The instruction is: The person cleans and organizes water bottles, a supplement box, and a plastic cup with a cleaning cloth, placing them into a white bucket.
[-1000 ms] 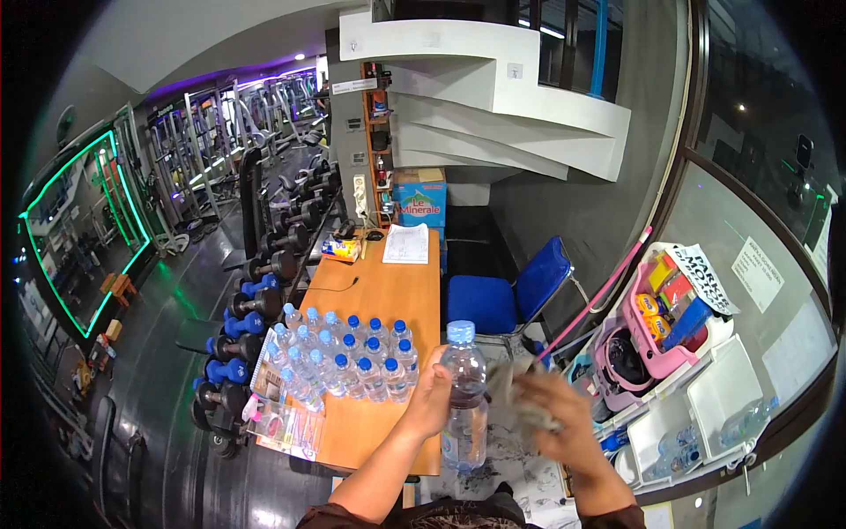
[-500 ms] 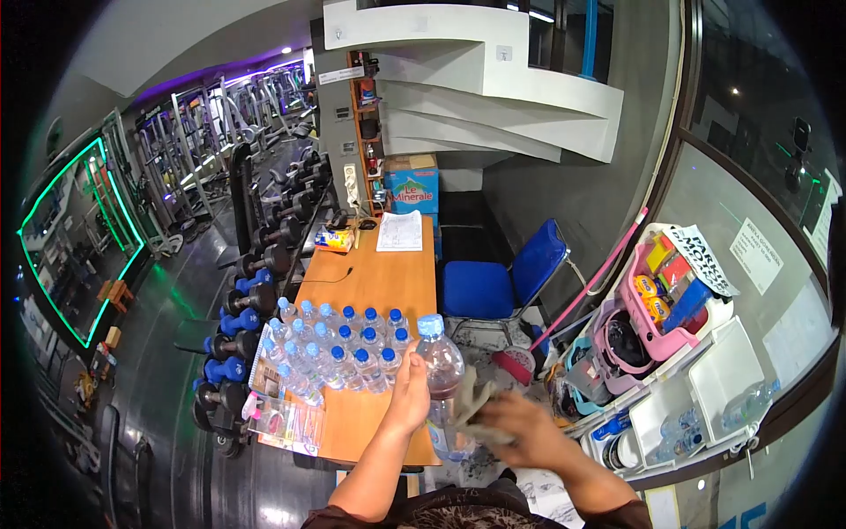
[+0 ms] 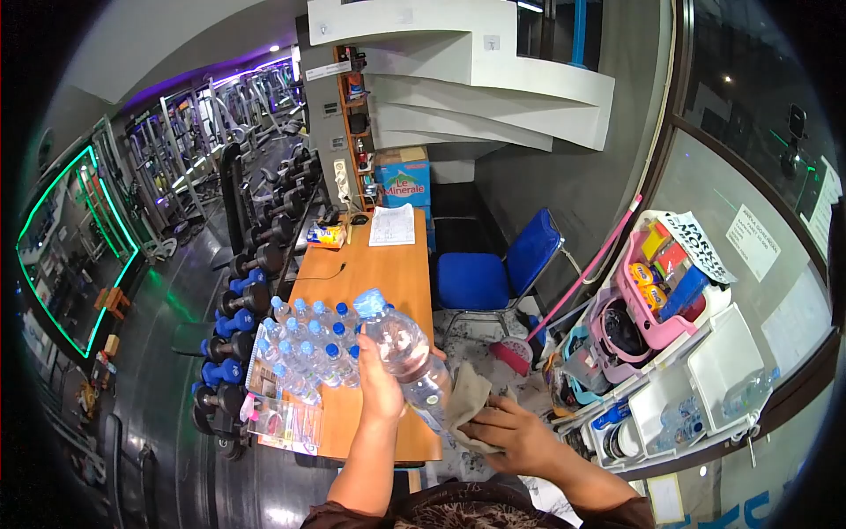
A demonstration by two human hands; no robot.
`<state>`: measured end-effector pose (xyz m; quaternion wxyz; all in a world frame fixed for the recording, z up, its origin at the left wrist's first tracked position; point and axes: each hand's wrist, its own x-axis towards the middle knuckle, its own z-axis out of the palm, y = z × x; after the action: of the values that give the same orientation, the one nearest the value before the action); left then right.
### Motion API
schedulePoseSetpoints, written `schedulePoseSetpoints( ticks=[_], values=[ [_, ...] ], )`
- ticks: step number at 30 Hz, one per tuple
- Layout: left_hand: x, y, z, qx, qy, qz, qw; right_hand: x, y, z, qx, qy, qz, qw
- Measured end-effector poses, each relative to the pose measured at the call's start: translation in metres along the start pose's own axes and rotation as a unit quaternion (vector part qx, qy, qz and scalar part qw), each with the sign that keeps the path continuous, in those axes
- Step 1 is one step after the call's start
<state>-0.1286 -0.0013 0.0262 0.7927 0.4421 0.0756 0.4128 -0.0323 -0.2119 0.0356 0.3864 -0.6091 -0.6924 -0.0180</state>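
A large clear bottle (image 3: 401, 345) with a light blue cap is held by my left hand (image 3: 381, 381), its top tilted to the left. My right hand (image 3: 511, 434) grips a beige cloth (image 3: 467, 406) against the bottle's lower right side. Behind the bottle, several small water bottles (image 3: 306, 346) with blue caps stand in rows on the wooden table (image 3: 370, 278), some partly hidden by the large bottle.
A blue chair (image 3: 474, 280) stands right of the table. A pink dustpan (image 3: 511, 355), a pink basket (image 3: 671, 333) and white bins (image 3: 648, 414) are at the right. Papers (image 3: 392, 226) lie at the table's back. Dumbbells (image 3: 231, 324) line the left side.
The large bottle has gone from upright to tilted, its cap moving left. My right hand and the cloth now show more clearly, lower along the bottle's side. The camera view has shifted slightly.
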Motion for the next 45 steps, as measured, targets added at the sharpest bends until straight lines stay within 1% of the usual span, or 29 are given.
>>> schedulePoseSetpoints(
  ticks=[2, 3, 5, 7, 10, 13, 14, 15, 17, 18, 19, 21, 22, 23, 24, 25, 26, 27, 28, 29, 31, 33, 34, 37, 38, 40, 41, 42, 45],
  values=[
    [0.001, -0.001, 0.001, -0.02, -0.033, -0.026, 0.999, 0.003, 0.0, -0.02, 0.077, 0.009, 0.034, 0.996],
    [-0.002, -0.003, 0.0, -0.03, -0.048, -0.042, 0.998, 0.013, -0.002, -0.03, 0.042, 0.053, 0.035, 0.997],
    [-0.008, -0.018, 0.008, 0.054, 0.013, -0.037, 0.998, 0.034, -0.004, -0.047, -0.032, 0.142, 0.036, 0.989],
    [-0.018, -0.017, 0.032, 0.083, -0.083, -0.006, 0.993, 0.058, -0.002, -0.052, -0.015, 0.134, 0.005, 0.991],
    [-0.014, -0.027, 0.044, 0.024, -0.049, 0.007, 0.998, 0.064, -0.005, -0.041, -0.056, 0.084, -0.032, 0.994],
    [-0.003, -0.028, 0.02, -0.002, 0.019, -0.006, 1.0, 0.042, -0.006, -0.029, -0.082, 0.004, -0.068, 0.994],
    [-0.001, -0.012, 0.024, -0.07, 0.07, -0.042, 0.994, 0.029, -0.002, -0.026, -0.073, -0.027, -0.09, 0.993],
    [-0.001, -0.002, 0.018, -0.035, 0.041, -0.055, 0.997, 0.017, 0.001, -0.023, -0.062, -0.059, -0.112, 0.99],
    [0.002, 0.008, 0.014, -0.054, 0.074, -0.001, 0.996, -0.006, 0.012, -0.024, 0.023, -0.071, -0.071, 0.995],
    [0.005, 0.012, 0.012, -0.088, 0.037, -0.008, 0.995, -0.011, 0.017, -0.024, 0.065, -0.076, -0.051, 0.994],
    [0.007, 0.016, 0.01, -0.119, 0.001, -0.018, 0.993, -0.014, 0.02, -0.021, 0.139, -0.016, 0.033, 0.99],
    [0.007, 0.02, 0.016, -0.177, -0.033, -0.033, 0.983, -0.021, 0.024, -0.016, 0.279, 0.105, 0.202, 0.933],
    [0.005, 0.024, 0.03, -0.204, -0.035, -0.035, 0.978, -0.015, 0.025, -0.011, 0.38, 0.145, 0.274, 0.872],
    [0.003, 0.026, 0.042, -0.231, -0.038, -0.038, 0.972, -0.012, 0.028, 0.002, 0.412, 0.148, 0.232, 0.869],
    [0.002, 0.026, 0.05, -0.179, -0.005, -0.04, 0.983, -0.01, 0.034, 0.018, 0.443, 0.15, 0.188, 0.864],
    [0.007, 0.018, 0.05, -0.187, -0.046, -0.03, 0.981, -0.007, 0.033, 0.027, 0.472, 0.151, 0.143, 0.857],
    [0.013, 0.015, 0.052, -0.126, -0.086, -0.026, 0.988, -0.007, 0.026, 0.027, 0.503, 0.139, 0.18, 0.834],
    [0.018, 0.014, 0.052, -0.063, -0.123, -0.022, 0.99, -0.007, 0.02, 0.027, 0.474, 0.162, 0.198, 0.842],
    [0.015, 0.012, 0.048, -0.021, -0.063, -0.017, 0.998, -0.008, 0.016, 0.029, 0.446, 0.184, 0.214, 0.85],
    [0.024, 0.0, 0.042, 0.163, 0.069, 0.133, 0.975, -0.007, 0.012, 0.029, 0.416, 0.204, 0.231, 0.855],
    [0.006, -0.001, 0.039, 0.175, 0.005, 0.085, 0.981, -0.001, 0.001, 0.03, 0.32, 0.266, 0.226, 0.881],
    [-0.006, -0.004, 0.045, 0.17, -0.022, 0.077, 0.982, 0.001, -0.003, 0.032, 0.22, 0.301, 0.191, 0.908],
    [-0.012, -0.007, 0.045, 0.167, -0.034, 0.07, 0.983, 0.001, -0.009, 0.023, 0.088, 0.266, 0.144, 0.949],
    [-0.016, 0.002, 0.016, -0.067, -0.117, -0.135, 0.982, -0.003, 0.0, 0.002, 0.128, 0.19, 0.019, 0.973],
    [-0.021, -0.006, 0.015, -0.078, -0.12, -0.099, 0.985, 0.014, -0.01, -0.018, 0.106, 0.227, 0.014, 0.968],
    [-0.03, -0.014, 0.019, -0.032, -0.164, -0.08, 0.983, 0.034, -0.012, -0.037, 0.096, 0.321, 0.104, 0.937],
    [-0.034, -0.018, 0.022, -0.01, -0.187, -0.068, 0.98, 0.056, -0.021, -0.054, 0.041, 0.335, 0.086, 0.937],
    [-0.039, -0.026, 0.022, 0.033, -0.189, -0.052, 0.98, 0.07, -0.015, -0.061, 0.018, 0.316, 0.058, 0.947],
    [-0.049, -0.015, 0.049, -0.048, -0.147, -0.084, 0.984, 0.079, -0.014, -0.049, -0.059, 0.235, -0.02, 0.97]
  ],
)
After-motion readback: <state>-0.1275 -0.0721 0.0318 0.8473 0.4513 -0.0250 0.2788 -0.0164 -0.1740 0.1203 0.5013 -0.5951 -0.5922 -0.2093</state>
